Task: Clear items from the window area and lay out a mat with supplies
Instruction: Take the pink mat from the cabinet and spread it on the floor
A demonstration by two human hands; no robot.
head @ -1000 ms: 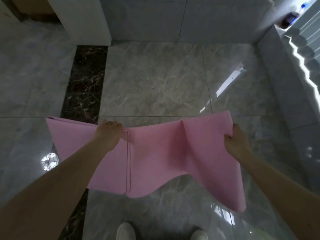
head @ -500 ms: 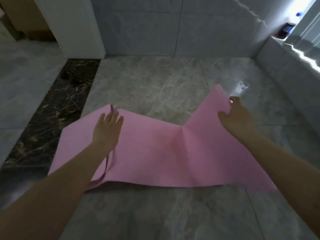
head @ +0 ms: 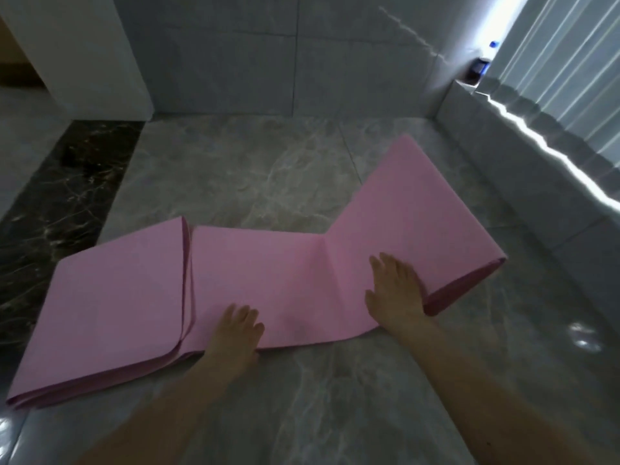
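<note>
A pink folding mat (head: pixel 275 273) lies on the grey marble floor, partly unfolded. Its left section (head: pixel 110 297) is a stack of several folded layers. Its right section (head: pixel 412 213) angles away toward the window ledge, with a doubled edge at the far right. My left hand (head: pixel 236 333) rests flat on the mat's near edge, fingers straight. My right hand (head: pixel 396 293) presses flat on the mat beside the right fold.
A low tiled window ledge (head: pixel 523 156) runs along the right, under pleated curtains (head: pixel 570 62). A dark bottle with a blue cap (head: pixel 479 67) stands at the ledge's far corner. A white pillar (head: pixel 100 55) and a dark marble floor strip (head: pixel 60 196) lie left.
The mat came down from hanging in both hands to lying on the floor. Both hands let go of its top edge and now rest flat on it.
</note>
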